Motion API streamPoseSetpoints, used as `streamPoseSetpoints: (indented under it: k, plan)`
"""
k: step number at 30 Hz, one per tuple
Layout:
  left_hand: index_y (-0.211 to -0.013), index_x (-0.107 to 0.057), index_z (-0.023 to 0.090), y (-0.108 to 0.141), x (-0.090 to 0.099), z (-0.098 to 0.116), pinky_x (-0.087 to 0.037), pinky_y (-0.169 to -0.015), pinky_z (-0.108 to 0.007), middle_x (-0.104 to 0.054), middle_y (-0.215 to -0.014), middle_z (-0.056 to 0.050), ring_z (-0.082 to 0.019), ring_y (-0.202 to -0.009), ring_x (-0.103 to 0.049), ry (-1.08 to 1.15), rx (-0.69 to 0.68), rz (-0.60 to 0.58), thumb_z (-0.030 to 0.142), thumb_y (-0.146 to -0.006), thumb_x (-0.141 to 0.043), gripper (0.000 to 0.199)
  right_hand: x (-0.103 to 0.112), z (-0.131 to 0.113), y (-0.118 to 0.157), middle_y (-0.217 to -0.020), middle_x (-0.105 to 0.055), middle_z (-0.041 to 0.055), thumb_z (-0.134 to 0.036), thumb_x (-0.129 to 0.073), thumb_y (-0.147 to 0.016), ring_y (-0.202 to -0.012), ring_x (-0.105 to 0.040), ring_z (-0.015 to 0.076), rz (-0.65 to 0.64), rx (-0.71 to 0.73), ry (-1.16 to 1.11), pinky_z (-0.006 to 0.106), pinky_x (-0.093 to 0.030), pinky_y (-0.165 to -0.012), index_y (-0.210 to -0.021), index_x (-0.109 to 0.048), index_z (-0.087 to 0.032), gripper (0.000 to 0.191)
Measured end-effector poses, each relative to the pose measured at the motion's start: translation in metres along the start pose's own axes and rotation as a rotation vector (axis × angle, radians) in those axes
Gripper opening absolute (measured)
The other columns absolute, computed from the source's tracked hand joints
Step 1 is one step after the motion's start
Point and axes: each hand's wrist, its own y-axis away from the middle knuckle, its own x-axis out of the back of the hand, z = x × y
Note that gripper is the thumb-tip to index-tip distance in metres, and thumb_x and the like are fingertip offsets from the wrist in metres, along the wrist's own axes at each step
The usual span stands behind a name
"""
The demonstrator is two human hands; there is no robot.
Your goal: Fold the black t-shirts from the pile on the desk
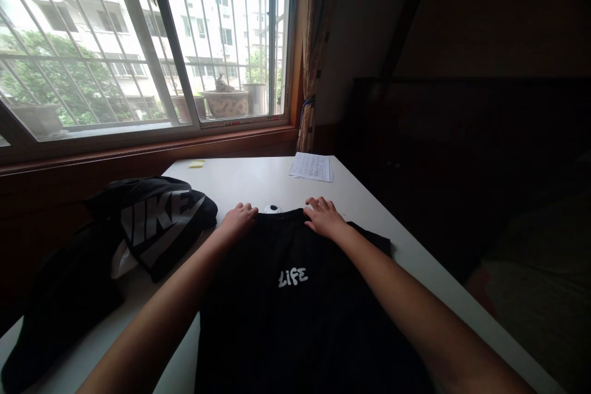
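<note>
A black T-shirt (286, 326) lies spread over the table with its neckline at the far end and the white word "Life" on it. My left hand (240, 217) grips the shirt's edge just left of the neckline, fingers curled over the cloth. On the other side of the neckline, my right hand (323, 217) has its fingers bent round the right shoulder edge. The cloth under both palms is hidden. One short sleeve shows beyond my right wrist. Right behind the neckline is a small white round piece (272, 209) with a dark centre.
Dark clothing with grey NIKE lettering (161, 221) is heaped on the left of the white table (231, 181). Printed papers (311, 167) and a yellow note (196, 164) lie at the far edge. Beyond stand a barred window and a curtain (311, 55).
</note>
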Motion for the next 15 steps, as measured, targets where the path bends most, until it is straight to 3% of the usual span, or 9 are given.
streamPoseSetpoints:
  k: [4, 8, 12, 15]
  plan:
    - [-0.121, -0.056, 0.024, 0.003, -0.019, 0.004, -0.048, -0.085, -0.035, -0.059, -0.12, -0.01, -0.026, -0.108, -0.052, 0.041, 0.084, 0.067, 0.029, -0.097, -0.055, 0.024, -0.022, 0.0, 0.004, -0.14, -0.049, 0.0126, -0.034, -0.054, -0.097, -0.123, -0.044, 0.0327, 0.05, -0.171, -0.114, 0.049, -0.041, -0.101, -0.133, -0.054, -0.026, 0.037]
    - [-0.126, -0.052, 0.022, 0.009, -0.035, 0.007, -0.047, -0.087, -0.038, -0.057, -0.123, -0.012, -0.028, -0.11, -0.051, 0.078, 0.19, 0.159, 0.033, -0.101, -0.047, 0.027, -0.041, 0.002, 0.012, -0.13, -0.055, 0.0122, -0.031, -0.045, -0.101, -0.116, -0.048, 0.0296, 0.11, -0.299, -0.18, 0.042, -0.044, -0.096, -0.127, -0.059, -0.024, 0.03]
    - [-0.128, -0.052, 0.023, 0.014, -0.044, 0.008, -0.046, -0.088, -0.039, -0.056, -0.125, -0.012, -0.028, -0.11, -0.049, 0.102, 0.223, 0.228, 0.028, -0.102, -0.043, 0.028, -0.042, 0.004, 0.018, -0.124, -0.059, 0.0111, -0.028, -0.048, -0.099, -0.113, -0.05, 0.0282, 0.196, -0.269, -0.216, 0.039, -0.045, -0.096, -0.118, -0.065, -0.023, 0.025]
    - [-0.127, -0.054, 0.025, 0.018, -0.046, 0.006, -0.045, -0.09, -0.039, -0.056, -0.126, -0.011, -0.028, -0.111, -0.048, 0.104, 0.203, 0.248, 0.024, -0.101, -0.042, 0.028, -0.038, 0.004, 0.021, -0.123, -0.06, 0.0103, -0.028, -0.05, -0.099, -0.114, -0.05, 0.0277, 0.188, -0.19, -0.223, 0.038, -0.046, -0.096, -0.115, -0.068, -0.024, 0.025]
